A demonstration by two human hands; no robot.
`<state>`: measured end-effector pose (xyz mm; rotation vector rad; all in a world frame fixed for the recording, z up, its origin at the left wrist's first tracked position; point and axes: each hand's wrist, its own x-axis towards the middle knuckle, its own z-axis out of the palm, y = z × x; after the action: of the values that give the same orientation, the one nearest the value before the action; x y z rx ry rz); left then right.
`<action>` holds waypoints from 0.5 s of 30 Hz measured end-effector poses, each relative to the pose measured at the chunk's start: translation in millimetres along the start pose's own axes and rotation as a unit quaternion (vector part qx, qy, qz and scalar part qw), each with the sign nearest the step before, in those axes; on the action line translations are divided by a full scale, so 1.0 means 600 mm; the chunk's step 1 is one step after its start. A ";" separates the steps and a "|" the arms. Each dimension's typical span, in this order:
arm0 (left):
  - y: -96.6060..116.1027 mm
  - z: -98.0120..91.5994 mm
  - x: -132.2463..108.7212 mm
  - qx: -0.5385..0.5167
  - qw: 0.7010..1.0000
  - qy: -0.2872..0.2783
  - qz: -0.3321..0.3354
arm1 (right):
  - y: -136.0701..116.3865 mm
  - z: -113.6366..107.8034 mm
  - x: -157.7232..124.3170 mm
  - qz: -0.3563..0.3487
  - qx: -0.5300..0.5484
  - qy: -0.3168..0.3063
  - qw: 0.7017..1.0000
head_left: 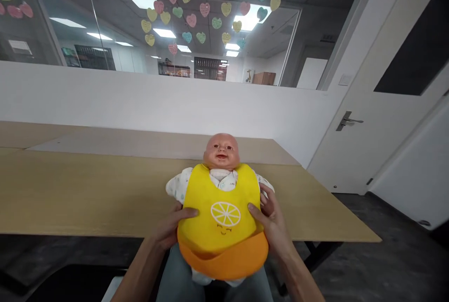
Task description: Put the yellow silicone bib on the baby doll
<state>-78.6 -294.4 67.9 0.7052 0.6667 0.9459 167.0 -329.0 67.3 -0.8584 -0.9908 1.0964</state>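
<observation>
A baby doll [221, 151] in white printed clothes sits upright at the near edge of a long wooden table [87, 194], facing me. It wears a yellow bib [220, 199] with a lemon drawing and an orange catch pocket [224, 257] at the bottom. My left hand [173, 227] grips the doll's side, thumb pressed on the bib's left edge. On the other side my right hand [270, 220] holds the doll's body, its thumb on the bib's right edge. The doll's lower body rests above my lap in grey trousers [178, 278].
A white partition wall [140, 101] with a glass pane above runs behind the table. Paper hearts [206, 10] are stuck on the glass. To the right stands a white door [379, 119] with a lever handle. Dark floor [379, 255] lies at the right of the table.
</observation>
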 end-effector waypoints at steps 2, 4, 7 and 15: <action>-0.021 -0.012 -0.039 -0.003 0.999 -0.010 -0.036 | 0.003 0.002 -0.057 -0.005 -0.025 -0.022 0.999; -0.050 -0.020 -0.072 0.001 0.998 -0.013 -0.063 | 0.010 -0.002 -0.112 0.004 -0.053 -0.036 0.998; -0.096 -0.024 -0.110 0.011 0.997 -0.023 -0.069 | 0.008 -0.022 -0.181 0.053 -0.116 -0.054 0.990; -0.171 -0.036 -0.150 0.120 0.984 -0.067 -0.109 | -0.043 -0.124 -0.213 0.168 -0.262 -0.200 0.929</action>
<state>-84.3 -410.1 -7.2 0.8825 0.7285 0.6169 225.5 -464.5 39.7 -1.3013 -1.5624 1.3553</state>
